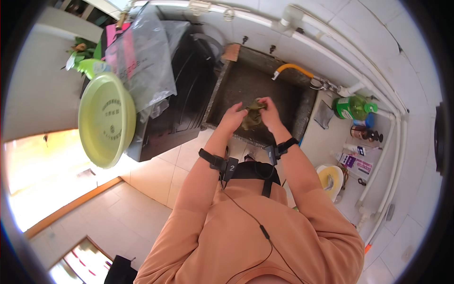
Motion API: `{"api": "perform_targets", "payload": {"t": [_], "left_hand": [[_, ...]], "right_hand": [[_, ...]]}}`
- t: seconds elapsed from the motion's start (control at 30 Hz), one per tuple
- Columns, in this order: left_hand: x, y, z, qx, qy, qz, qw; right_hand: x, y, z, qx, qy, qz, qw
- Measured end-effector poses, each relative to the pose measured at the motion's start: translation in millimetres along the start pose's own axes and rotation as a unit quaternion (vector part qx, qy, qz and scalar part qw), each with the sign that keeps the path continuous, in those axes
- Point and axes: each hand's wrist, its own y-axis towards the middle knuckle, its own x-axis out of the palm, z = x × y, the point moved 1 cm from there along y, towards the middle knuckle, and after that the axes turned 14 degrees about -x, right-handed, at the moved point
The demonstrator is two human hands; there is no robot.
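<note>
Over the near side of a dark stone sink [246, 78], a crumpled olive-green cloth [254, 115] hangs between my two hands. My left hand [233, 117] pinches its left side with the fingertips. On the other side, my right hand [270, 113] grips the upper right part of the cloth between thumb and fingers. An orange hose on the tap [295, 69] reaches over the far right of the sink, away from both hands. Black straps with small boxes sit on both forearms.
Left of the sink stands a black cabinet [182, 102] with clear plastic bags [151, 61] on it. A pale green basin [105, 120] rests at its left edge. On the right ledge are a green bottle [349, 108], tubes and small bottles. White pipes [350, 47] line the wall.
</note>
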Motion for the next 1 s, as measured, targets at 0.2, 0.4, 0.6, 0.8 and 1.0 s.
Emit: {"api": "perform_targets", "payload": {"t": [0.2,0.4,0.6,0.8,1.0], "left_hand": [[-45.4,-47.0,-28.4,-0.043,-0.149,-0.022,0.988],[-107.4,-64.5,-64.2,-0.042,-0.169,-0.026,0.984],[-147.9,-80.4,-82.9,-0.032,-0.103,-0.040,0.993],[-181.7,-89.8,-100.5,-0.040,-0.075,-0.078,0.993],[-199.9,-106.5,-121.2,-0.052,-0.128,-0.006,0.990]], "right_hand": [[-26.1,7.2,-5.4,0.294,0.326,0.188,0.879],[-21.6,-10.1,-12.8,0.200,0.550,0.236,0.776],[-11.0,-5.9,43.0,0.206,0.457,0.321,0.803],[-51.1,-6.3,117.9,0.302,0.205,0.405,0.838],[15.1,18.1,89.4,0.372,0.199,0.377,0.825]]}}
